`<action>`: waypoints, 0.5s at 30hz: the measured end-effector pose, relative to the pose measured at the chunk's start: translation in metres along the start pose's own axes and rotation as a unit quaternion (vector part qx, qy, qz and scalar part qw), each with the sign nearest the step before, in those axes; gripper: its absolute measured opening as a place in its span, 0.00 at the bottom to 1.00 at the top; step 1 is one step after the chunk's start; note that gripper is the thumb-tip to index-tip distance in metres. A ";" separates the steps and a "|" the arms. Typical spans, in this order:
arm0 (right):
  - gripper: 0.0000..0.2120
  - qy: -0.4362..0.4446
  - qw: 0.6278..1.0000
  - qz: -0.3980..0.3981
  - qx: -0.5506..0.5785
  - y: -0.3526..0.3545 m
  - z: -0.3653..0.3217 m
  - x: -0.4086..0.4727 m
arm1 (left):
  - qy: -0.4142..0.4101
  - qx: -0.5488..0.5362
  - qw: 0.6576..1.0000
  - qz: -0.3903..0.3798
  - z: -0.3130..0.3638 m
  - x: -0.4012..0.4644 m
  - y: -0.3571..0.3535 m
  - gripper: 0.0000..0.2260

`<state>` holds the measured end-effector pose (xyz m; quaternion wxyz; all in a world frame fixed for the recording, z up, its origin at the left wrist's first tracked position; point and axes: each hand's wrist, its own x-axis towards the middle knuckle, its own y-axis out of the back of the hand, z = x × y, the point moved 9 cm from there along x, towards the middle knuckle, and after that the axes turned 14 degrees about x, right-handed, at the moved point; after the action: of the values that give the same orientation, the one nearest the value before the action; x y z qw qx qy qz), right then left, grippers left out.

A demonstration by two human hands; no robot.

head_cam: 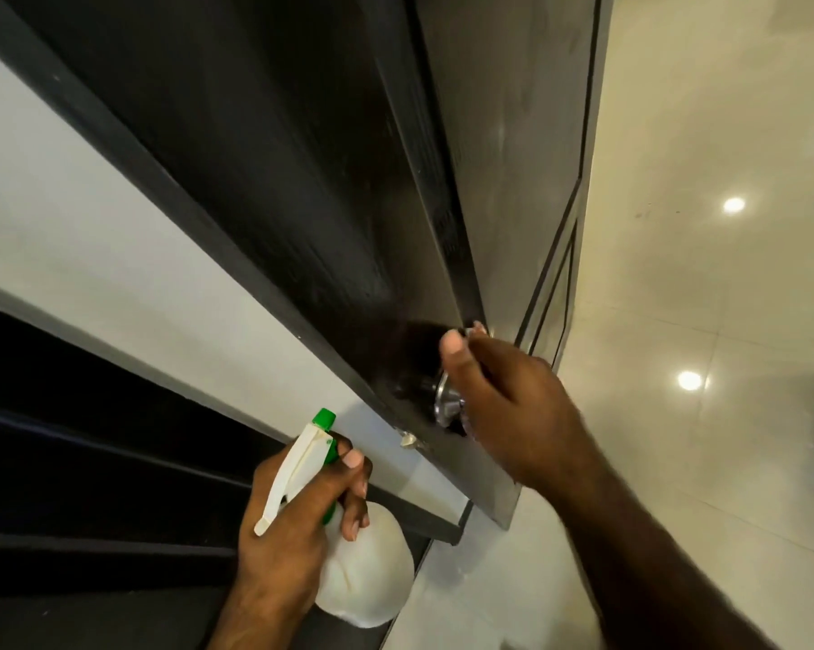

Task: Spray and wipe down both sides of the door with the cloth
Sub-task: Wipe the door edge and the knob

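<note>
The left hand (301, 513) is nearest the camera, below and left of the door knob (447, 398). Its fingers are curled round the neck of a spray bottle (362, 574). The bottle has a round white body, a white trigger and a green nozzle cap. The nozzle points up toward the door (264, 180). The trigger lies along the back of the fingers, and no finger rests on it.

The right hand (508, 405) is at the door knob. Its fingers are curled over the knob, with the thumb raised above it. A thin strip of something pale shows between thumb and forefinger. It cannot be told whether this is the cloth; no cloth is plainly visible anywhere.

The door knob is polished metal and sits near the free edge of the door. Just below and left of the knob, a small metal latch (409, 438) projects from the door.

The door is dark and stands ajar, its free edge running up from the knob. Left of the knob, a dark frame borders a white wall (90, 218). Right of the knob, a glossy pale tiled floor (724, 297) reflects two round ceiling lights.
</note>
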<state>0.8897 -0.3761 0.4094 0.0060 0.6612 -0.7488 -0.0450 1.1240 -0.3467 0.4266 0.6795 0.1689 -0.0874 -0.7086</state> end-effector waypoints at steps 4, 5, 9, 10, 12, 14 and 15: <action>0.30 0.123 0.988 0.052 -0.083 -0.004 0.008 -0.019 | -0.008 -0.020 1.000 0.016 0.011 -0.003 0.005 0.12; 0.25 0.175 0.981 0.057 -0.062 -0.002 0.008 -0.025 | -0.007 -0.026 0.999 0.022 0.012 -0.004 0.007 0.11; 0.15 0.314 0.949 0.027 -0.019 0.012 0.003 -0.018 | 0.005 -0.034 0.999 0.041 0.008 -0.005 0.011 0.10; 0.15 0.300 0.953 0.025 0.027 0.016 0.002 -0.008 | 0.006 -0.036 0.998 0.044 0.008 -0.006 0.010 0.10; 0.16 0.183 0.965 0.043 0.185 0.026 0.011 0.017 | 0.003 -0.036 0.998 0.045 0.010 -0.008 0.008 0.11; 0.16 0.018 0.948 0.063 0.312 0.026 0.031 0.028 | 0.002 -0.044 0.998 0.043 0.013 -0.010 0.004 0.13; 0.15 -0.047 0.941 0.064 0.328 0.022 0.037 0.028 | 0.007 -0.053 0.998 0.045 0.012 -0.011 0.004 0.14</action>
<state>0.8617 -0.3984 0.3725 -0.2435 0.5741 -0.7625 0.1722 1.1230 -0.3376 0.4407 0.7194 0.1331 -0.0523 -0.6797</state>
